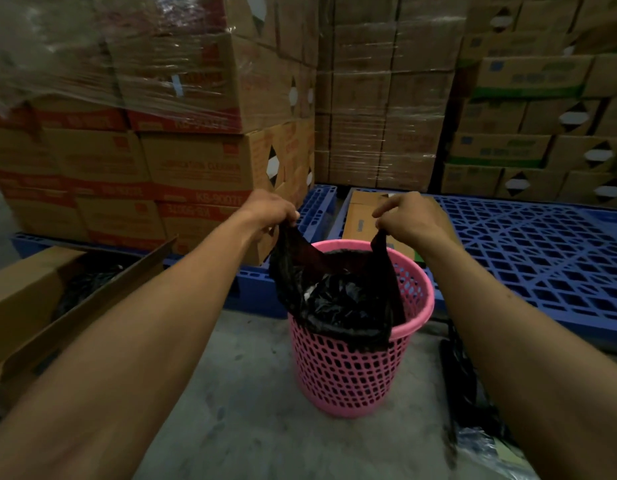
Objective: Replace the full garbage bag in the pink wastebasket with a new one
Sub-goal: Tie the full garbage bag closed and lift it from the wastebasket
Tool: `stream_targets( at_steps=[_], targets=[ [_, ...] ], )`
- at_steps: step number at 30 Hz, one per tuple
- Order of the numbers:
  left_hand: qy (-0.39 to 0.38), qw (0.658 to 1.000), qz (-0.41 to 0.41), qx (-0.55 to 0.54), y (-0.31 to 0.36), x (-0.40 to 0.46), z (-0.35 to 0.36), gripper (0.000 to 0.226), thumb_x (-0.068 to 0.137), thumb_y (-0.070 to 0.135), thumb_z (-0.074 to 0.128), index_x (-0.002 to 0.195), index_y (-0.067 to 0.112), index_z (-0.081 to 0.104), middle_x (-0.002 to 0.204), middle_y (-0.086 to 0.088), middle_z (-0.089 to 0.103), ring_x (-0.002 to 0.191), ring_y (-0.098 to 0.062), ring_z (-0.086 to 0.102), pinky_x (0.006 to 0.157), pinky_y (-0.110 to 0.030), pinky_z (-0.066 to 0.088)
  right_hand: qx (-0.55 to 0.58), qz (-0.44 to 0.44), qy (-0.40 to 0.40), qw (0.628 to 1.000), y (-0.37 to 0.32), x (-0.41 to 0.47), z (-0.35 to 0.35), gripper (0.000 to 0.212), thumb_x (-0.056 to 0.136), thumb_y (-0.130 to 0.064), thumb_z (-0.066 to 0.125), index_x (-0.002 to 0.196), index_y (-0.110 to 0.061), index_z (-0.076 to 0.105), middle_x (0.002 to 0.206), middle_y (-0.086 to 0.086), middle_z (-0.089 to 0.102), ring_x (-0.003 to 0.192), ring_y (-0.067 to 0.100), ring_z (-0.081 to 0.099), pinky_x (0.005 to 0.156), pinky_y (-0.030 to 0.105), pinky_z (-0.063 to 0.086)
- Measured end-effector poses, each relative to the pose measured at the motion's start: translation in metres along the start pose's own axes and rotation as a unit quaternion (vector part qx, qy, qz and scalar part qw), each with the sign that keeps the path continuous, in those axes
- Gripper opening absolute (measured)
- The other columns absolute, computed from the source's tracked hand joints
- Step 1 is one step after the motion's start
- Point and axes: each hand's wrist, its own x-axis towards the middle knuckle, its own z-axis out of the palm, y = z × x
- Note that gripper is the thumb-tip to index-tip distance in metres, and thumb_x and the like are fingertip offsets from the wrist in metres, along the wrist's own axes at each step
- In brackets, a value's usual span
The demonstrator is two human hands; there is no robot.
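Above the far rim of the round pink plastic lattice wastebasket (pixel 355 358), the left hand (pixel 270 211) and the right hand (pixel 409 218) were each closed in a pinch on one handle of the thin black plastic garbage bag (pixel 338 299), pulling the two handles up and apart. The bag's body sat inside the basket, its near edge folded over the near rim, with crumpled dark contents showing in its mouth. The basket stood on the grey concrete floor (pixel 251 393), just in front of the near edge of the blue plastic pallets (pixel 528 258). An open brown cardboard box (pixel 30 306) lay at the left, and more black plastic (pixel 459 368) lay on the floor to the right. Judging by this, the step was gathering the full bag for removal; the next move would call for freeing the folded edge and lifting straight up without tearing the thin film.
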Motion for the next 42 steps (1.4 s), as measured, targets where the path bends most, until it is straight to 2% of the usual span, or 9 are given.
stream_targets(
  at_steps=[3, 7, 12, 16, 20, 24, 28, 35, 42],
  targets=[
    [-0.004, 0.999, 0.045, 0.018, 0.027, -0.007, 0.007, 0.022, 0.088, 0.003, 0.068, 0.11, 0.006, 0.07, 0.099, -0.005, 0.067, 0.086, -0.012, 0.062, 0.067, -0.024, 0.05, 0.095, 0.038, 0.003, 0.995, 0.002, 0.002, -0.004, 0.017, 0.091, -0.019, 0.064, 0.091, -0.011, 0.079, 0.091, 0.004, 0.074, 0.081, 0.02, 0.066, 0.053, 0.024, 0.042],
    [-0.051, 0.97, 0.076, -0.226, 0.06, -0.014, 0.023, 0.035, 0.097, 0.014, 0.06, 0.132, 0.01, 0.056, 0.11, -0.014, 0.065, 0.092, -0.022, 0.07, 0.078, -0.031, 0.06, 0.173, 0.051, -0.033, 0.983, 0.002, 0.009, -0.009, 0.016, 0.084, -0.017, 0.065, 0.084, -0.007, 0.077, 0.084, 0.012, 0.073, 0.072, 0.022, 0.061, 0.063, 0.037, 0.048],
    [-0.158, 0.934, 0.099, -0.304, 0.049, -0.013, 0.054, 0.071, 0.099, 0.056, 0.042, 0.146, 0.004, 0.037, 0.111, -0.013, 0.061, 0.11, -0.031, 0.066, 0.1, -0.042, 0.051, 0.202, 0.013, -0.151, 0.968, -0.007, 0.007, -0.019, 0.012, 0.092, -0.007, 0.065, 0.101, -0.007, 0.073, 0.085, 0.01, 0.074, 0.069, 0.015, 0.065, 0.059, 0.023, 0.054],
    [-0.187, 0.909, 0.057, -0.368, 0.022, -0.01, 0.082, 0.089, 0.096, 0.069, 0.025, 0.151, -0.001, 0.032, 0.147, -0.026, 0.042, 0.128, -0.036, 0.053, 0.099, -0.039, 0.046, 0.183, -0.017, -0.186, 0.965, -0.003, 0.002, -0.01, 0.017, 0.088, 0.007, 0.065, 0.104, 0.002, 0.069, 0.093, 0.026, 0.073, 0.075, 0.025, 0.068, 0.063, 0.025, 0.058],
    [-0.21, 0.905, 0.011, -0.369, 0.008, -0.015, 0.111, 0.098, 0.093, 0.074, 0.016, 0.145, -0.005, 0.041, 0.142, -0.025, 0.051, 0.119, -0.03, 0.058, 0.086, -0.034, 0.049, 0.216, -0.009, -0.198, 0.956, 0.003, 0.001, -0.001, 0.012, 0.09, 0.009, 0.062, 0.098, 0.002, 0.065, 0.091, 0.026, 0.066, 0.07, 0.025, 0.064, 0.06, 0.024, 0.057],
    [-0.205, 0.917, 0.003, -0.342, -0.003, -0.012, 0.132, 0.095, 0.097, 0.069, 0.007, 0.127, -0.007, 0.057, 0.108, -0.02, 0.068, 0.094, -0.022, 0.065, 0.073, -0.023, 0.053, 0.213, -0.015, -0.182, 0.96, 0.016, 0.013, 0.004, 0.016, 0.087, 0.006, 0.068, 0.102, 0.008, 0.067, 0.086, 0.021, 0.071, 0.071, 0.024, 0.068, 0.069, 0.033, 0.06],
    [-0.184, 0.944, 0.003, -0.275, -0.018, -0.004, 0.147, 0.09, 0.1, 0.063, 0.014, 0.121, -0.009, 0.063, 0.115, -0.025, 0.066, 0.099, -0.028, 0.063, 0.082, -0.03, 0.05, 0.133, -0.049, -0.134, 0.981, 0.035, 0.022, 0.014, 0.023, 0.081, 0.003, 0.076, 0.104, -0.001, 0.071, 0.082, 0.014, 0.075, 0.077, 0.024, 0.073, 0.083, 0.045, 0.061],
    [-0.128, 0.978, 0.049, -0.158, -0.038, 0.003, 0.138, 0.044, 0.077, 0.037, 0.072, 0.107, 0.005, 0.074, 0.1, -0.011, 0.074, 0.095, -0.029, 0.069, 0.093, -0.049, 0.051, 0.013, -0.166, -0.026, 0.986, 0.049, 0.036, 0.049, 0.011, 0.088, -0.009, 0.071, 0.092, -0.016, 0.079, 0.078, -0.002, 0.071, 0.075, 0.014, 0.068, 0.069, 0.03, 0.053],
    [-0.083, 0.985, 0.092, -0.117, -0.048, 0.012, 0.128, 0.051, 0.078, -0.01, 0.067, 0.122, 0.013, 0.053, 0.119, -0.013, 0.06, 0.093, -0.02, 0.064, 0.077, -0.034, 0.055, 0.098, -0.185, -0.063, 0.976, 0.054, 0.05, 0.088, 0.018, 0.103, -0.024, 0.054, 0.086, -0.029, 0.056, 0.131, 0.0, 0.052, 0.112, 0.021, 0.055, 0.088, 0.04, 0.047]
  ],
)
